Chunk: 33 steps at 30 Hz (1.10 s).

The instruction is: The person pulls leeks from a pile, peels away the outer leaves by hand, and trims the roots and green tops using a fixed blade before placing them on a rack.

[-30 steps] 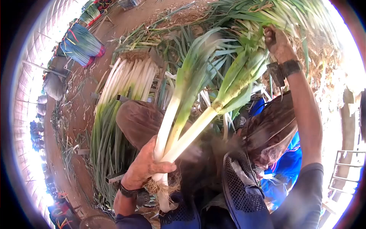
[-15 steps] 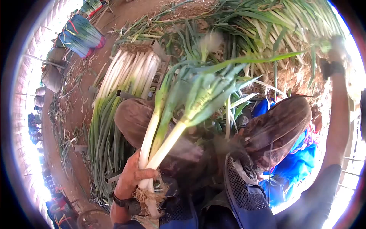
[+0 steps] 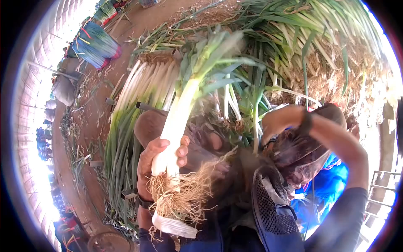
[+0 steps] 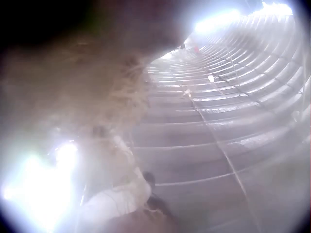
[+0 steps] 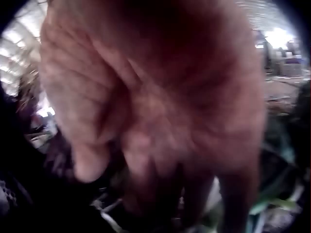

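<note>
My left hand (image 3: 157, 157) grips a small bunch of leeks (image 3: 180, 111) round their white stalks, with the green tops slanting up and away. Long pale roots (image 3: 182, 195) hang below that hand, and a loose white leaf strip (image 3: 174, 226) dangles under them. In the left wrist view the roots (image 4: 116, 97) are blurred. Over the lap, close to a pale upright stalk (image 3: 255, 126), my right hand (image 3: 282, 122) reaches down. Its palm (image 5: 165, 116) faces the right wrist camera, bare, with fingers stretched downward.
To the left, trimmed leeks (image 3: 147, 88) lie stacked on a frame with metal bar ends (image 3: 142, 105). A big heap of leeks (image 3: 310, 33) with dry roots spreads at the upper right. Blue plastic (image 3: 321, 193) lies beside the right leg. Tied bundles (image 3: 94, 44) stand at the far left.
My right hand has gone from the leek tops out to the far right, a green leaf trailing, then back to the lap. The left hand has turned the leeks more upright, roots towards the camera.
</note>
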{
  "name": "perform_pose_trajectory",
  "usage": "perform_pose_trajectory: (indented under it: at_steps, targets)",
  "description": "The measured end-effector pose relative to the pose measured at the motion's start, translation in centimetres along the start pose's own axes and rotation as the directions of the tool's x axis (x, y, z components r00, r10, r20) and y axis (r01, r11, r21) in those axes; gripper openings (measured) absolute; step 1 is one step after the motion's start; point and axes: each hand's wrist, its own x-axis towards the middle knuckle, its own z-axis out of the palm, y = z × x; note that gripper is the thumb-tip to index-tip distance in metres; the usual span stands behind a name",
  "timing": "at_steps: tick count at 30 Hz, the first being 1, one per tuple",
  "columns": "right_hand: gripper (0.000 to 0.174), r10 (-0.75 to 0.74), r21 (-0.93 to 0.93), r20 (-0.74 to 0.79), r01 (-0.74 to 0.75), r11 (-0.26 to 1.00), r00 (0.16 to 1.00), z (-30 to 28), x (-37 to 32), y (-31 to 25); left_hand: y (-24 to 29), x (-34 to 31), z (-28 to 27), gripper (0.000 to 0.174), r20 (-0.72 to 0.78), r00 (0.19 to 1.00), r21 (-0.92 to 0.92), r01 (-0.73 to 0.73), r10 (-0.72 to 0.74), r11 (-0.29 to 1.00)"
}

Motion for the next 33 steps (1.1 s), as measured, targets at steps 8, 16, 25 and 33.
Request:
perform_pose_trajectory:
  at_steps: [8, 16, 25, 33]
  targets:
    - [0.040, 0.154, 0.613, -0.787, 0.725, 0.313, 0.598, -1.8, 10.5, -7.9, -1.8, 1.4, 1.6, 0.047, 0.215, 0.975, -0.149, 0.097, -0.064, 0.984]
    - [0.033, 0.234, 0.322, -0.703, 0.007, 0.947, 0.671, 5.0, 20.5, -1.3, -1.9, -0.8, 1.9, 0.058, 0.121, 0.991, -0.090, -0.048, 0.058, 0.995]
    - [0.060, 0.311, 0.504, -0.864, 0.695, 0.513, 0.397, 1.1, 16.4, -3.2, -1.7, -0.6, 2.4, 0.055, 0.114, 0.992, 0.129, -0.073, 0.059, 0.989]
    - [0.029, -0.062, 0.025, -0.907, 0.202, 0.979, 0.417, 6.7, 17.2, -5.3, -1.7, -1.0, 1.9, 0.053, 0.117, 0.990, 0.135, -0.091, 0.075, 0.987]
